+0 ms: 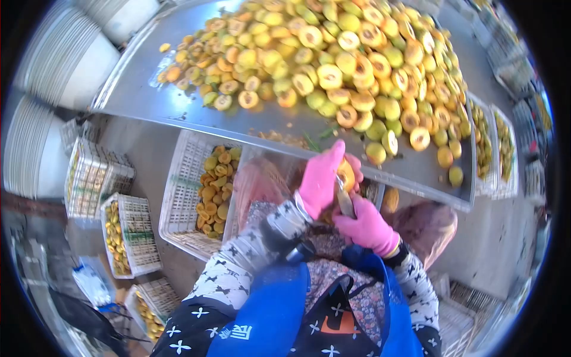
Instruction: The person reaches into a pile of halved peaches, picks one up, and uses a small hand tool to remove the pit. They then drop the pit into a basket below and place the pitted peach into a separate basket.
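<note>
My left hand (319,178), in a pink glove, holds a yellow-orange fruit (345,174) just below the edge of the metal table (148,89). Below it, my right hand (366,226), also in a pink glove, grips a small knife (344,201) whose blade points up at the fruit. A big heap of yellow and green fruits (351,65), many halved, covers the table above both hands. I wear a blue apron and patterned sleeves.
A white plastic crate (184,190) holding halved fruits (215,187) stands on the floor under the table. More crates (128,235) with fruit sit to the left, and trays (493,149) of fruit at the right. Stacked white trays (53,53) fill the upper left.
</note>
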Tool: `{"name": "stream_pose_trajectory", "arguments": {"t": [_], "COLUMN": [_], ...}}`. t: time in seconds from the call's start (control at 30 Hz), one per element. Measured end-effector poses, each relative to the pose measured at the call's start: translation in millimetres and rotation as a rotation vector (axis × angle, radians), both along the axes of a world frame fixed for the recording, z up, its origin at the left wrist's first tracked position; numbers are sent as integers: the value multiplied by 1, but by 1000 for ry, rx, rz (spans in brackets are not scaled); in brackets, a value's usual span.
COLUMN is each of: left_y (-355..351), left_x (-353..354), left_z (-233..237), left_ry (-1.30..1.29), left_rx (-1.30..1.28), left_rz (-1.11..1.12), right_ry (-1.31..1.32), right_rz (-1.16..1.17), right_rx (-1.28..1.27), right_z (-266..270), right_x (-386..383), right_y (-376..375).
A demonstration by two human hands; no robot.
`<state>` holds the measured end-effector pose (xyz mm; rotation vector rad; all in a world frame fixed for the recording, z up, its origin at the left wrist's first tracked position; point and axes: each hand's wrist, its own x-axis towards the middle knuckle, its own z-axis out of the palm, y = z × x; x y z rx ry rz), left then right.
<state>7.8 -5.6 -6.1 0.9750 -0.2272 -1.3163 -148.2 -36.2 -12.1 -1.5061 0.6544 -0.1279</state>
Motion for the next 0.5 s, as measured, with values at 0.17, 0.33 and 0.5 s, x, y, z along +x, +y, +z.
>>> {"name": "stream_pose_trajectory", "arguments": {"t": [0.17,0.33,0.5], "left_y": [19,33,84], "left_x": [28,46,108], "left_z": [13,10,28], "left_ry": [-462,-104,-362], "left_rx": [-146,-145,-46], "left_rz": [-434,-607,-96], "right_ry": [50,21,207], "right_rz": [281,389,205], "right_rx": [742,607,34], "right_z": [16,31,14], "right_x": [-9,9,-7], "right_y": [-19,-4,-14]}}
